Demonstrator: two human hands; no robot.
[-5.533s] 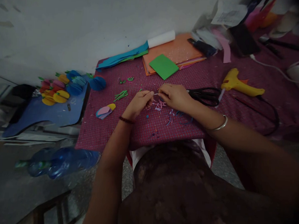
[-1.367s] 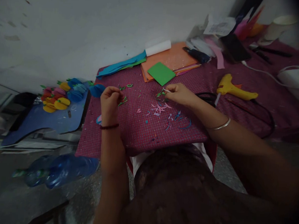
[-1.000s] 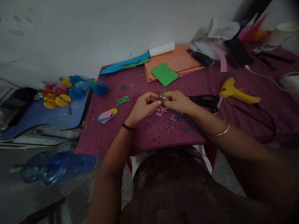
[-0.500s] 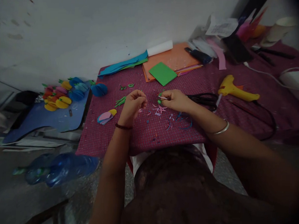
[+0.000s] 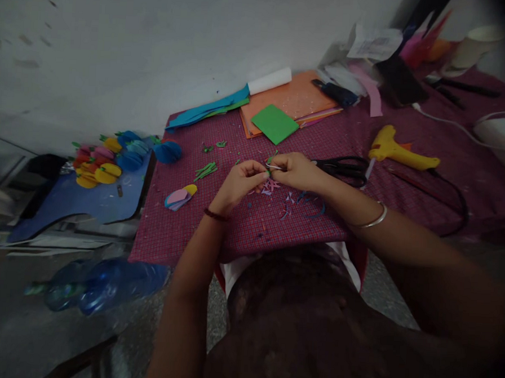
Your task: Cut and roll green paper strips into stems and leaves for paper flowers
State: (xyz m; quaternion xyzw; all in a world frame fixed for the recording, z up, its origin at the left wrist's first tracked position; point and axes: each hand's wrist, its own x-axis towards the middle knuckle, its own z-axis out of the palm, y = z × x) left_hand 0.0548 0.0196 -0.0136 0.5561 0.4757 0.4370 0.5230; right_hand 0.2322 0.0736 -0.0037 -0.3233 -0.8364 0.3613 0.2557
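My left hand [image 5: 248,182] is closed in a pinch, its fingertips meeting those of my right hand [image 5: 293,170] over the table. Between them shows a small green piece [image 5: 268,173], mostly hidden by the fingers. My right hand is also pinched closed on it; a thin pale sliver shows by its fingers, too small to name. Black-handled scissors [image 5: 346,168] lie just right of my right hand, their blades hidden behind it. Pink paper scraps [image 5: 271,185] lie beneath the fingertips. Left of my left hand are green strips [image 5: 205,171] and a small stack of coloured cutouts [image 5: 180,196].
A green square sheet [image 5: 275,124] lies on orange sheets [image 5: 312,96] at the back. A yellow glue gun [image 5: 402,152] with a black cord is on the right. Colourful round paper shapes [image 5: 105,157] sit on a blue surface at left. Blue plastic bottles [image 5: 112,286] lie on the floor.
My left hand has moved right, from apart to touching my right hand's fingertips at the green piece. My right hand has stayed almost in place.
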